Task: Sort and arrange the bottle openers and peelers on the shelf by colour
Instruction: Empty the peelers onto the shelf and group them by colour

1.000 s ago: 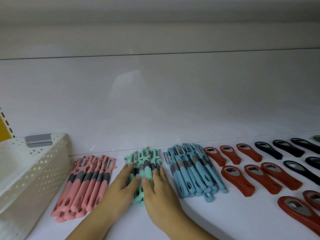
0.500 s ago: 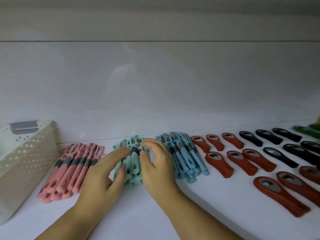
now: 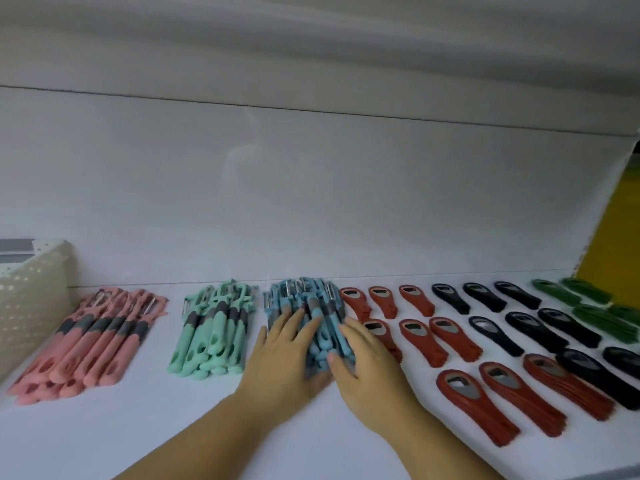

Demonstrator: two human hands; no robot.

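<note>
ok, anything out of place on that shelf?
Nothing stands out: pink peelers, mint peelers, blue peelers, red bottle openers, black bottle openers and green bottle openers each sit unmixed; left hand and right hand press the blue ones.

Peeler piles: three.
- pink peelers [image 3: 93, 341], one pile
- mint-green peelers [image 3: 211, 327], one pile
- blue peelers [image 3: 311, 303], one pile

The peelers overlap too much to count singly.

Bottle opener stacks:
- red openers [image 3: 415, 301]: nine stacks in three rows of three. One middle-row stack is partly behind a hand.
- black openers [image 3: 483, 296]: eight stacks in view, running three, three, two. The nearest ones are cut by the frame edge.
- green openers [image 3: 554, 296]: about four stacks, blurred at the right edge, so the count is unsure.

Perforated cream basket [image 3: 31, 306]: one.

Hands: two, left hand [image 3: 284, 355] and right hand [image 3: 367, 368].
</note>
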